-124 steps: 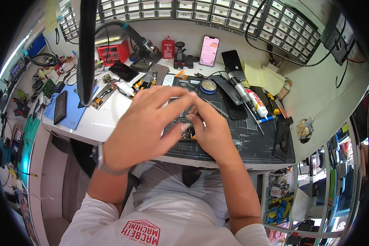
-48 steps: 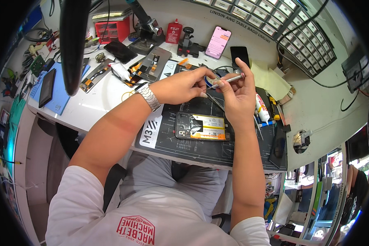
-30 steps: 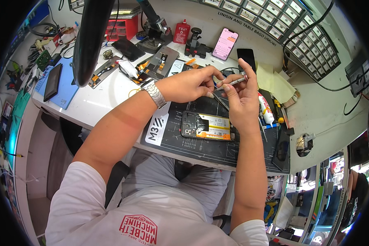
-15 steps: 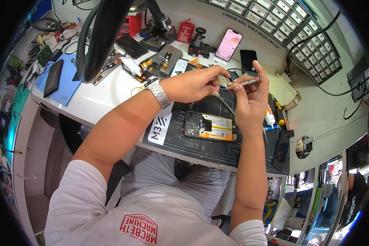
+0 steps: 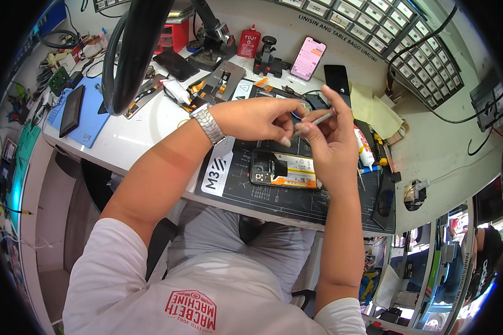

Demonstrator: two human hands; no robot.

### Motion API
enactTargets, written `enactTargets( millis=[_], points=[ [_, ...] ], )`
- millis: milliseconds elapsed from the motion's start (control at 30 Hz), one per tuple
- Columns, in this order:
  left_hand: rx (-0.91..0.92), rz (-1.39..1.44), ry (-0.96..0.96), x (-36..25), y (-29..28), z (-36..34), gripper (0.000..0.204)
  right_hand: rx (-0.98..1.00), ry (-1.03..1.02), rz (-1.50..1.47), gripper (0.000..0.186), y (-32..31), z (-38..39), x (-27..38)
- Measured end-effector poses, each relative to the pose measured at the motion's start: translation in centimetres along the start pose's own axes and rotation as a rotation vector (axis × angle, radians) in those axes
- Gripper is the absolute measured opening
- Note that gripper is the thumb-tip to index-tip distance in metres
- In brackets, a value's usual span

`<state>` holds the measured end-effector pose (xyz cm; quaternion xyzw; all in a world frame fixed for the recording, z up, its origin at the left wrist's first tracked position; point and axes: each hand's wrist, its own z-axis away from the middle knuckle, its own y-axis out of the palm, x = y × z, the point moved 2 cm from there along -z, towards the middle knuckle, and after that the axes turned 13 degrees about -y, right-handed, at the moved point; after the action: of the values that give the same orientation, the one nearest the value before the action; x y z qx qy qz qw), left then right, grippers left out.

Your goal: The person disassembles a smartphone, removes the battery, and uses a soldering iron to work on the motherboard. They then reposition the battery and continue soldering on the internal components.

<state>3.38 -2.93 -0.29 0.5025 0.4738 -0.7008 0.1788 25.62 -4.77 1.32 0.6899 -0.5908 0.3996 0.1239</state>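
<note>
My right hand (image 5: 336, 146) is closed around a slim grey pen-shaped tool (image 5: 323, 118), pinched between thumb and fingers. The tool's lower end meets the fingertips of my left hand (image 5: 262, 120), which are curled together; whatever they hold is hidden. A steel watch (image 5: 208, 124) circles my left wrist. Below both hands lies an opened phone (image 5: 288, 170), its silver battery and orange flex strip exposed. My right hand covers its right end. The phone rests on a black work mat (image 5: 251, 202) with white markings.
Behind the hands stand a lit phone (image 5: 308, 59), a dark phone (image 5: 336, 80), a red bottle (image 5: 249, 42) and a black clamp (image 5: 268, 57). A white-and-red tube (image 5: 364, 148) lies right of my hand. At left are a blue pad (image 5: 92, 124) and a microscope arm (image 5: 129, 53).
Both hands have shifted a little left and come closer together. The grey tool has moved left with my right hand, its lower end now at my left fingertips.
</note>
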Motion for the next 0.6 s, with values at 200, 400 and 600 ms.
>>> enactTargets(
  millis=[200,400,600],
  points=[
    [0.408,0.116,-0.126,0.5,-0.2,0.8,0.035,0.075,0.138,0.094,0.071,1.7,3.3,1.9],
    [0.47,0.073,-0.14,0.6,0.0,0.8,0.039,0.133,0.175,0.156,0.072,1.9,3.9,2.5],
    [0.472,0.04,-0.113,0.5,0.0,0.8,0.033,0.17,0.185,0.031,0.069,2.5,4.3,2.5]
  ],
)
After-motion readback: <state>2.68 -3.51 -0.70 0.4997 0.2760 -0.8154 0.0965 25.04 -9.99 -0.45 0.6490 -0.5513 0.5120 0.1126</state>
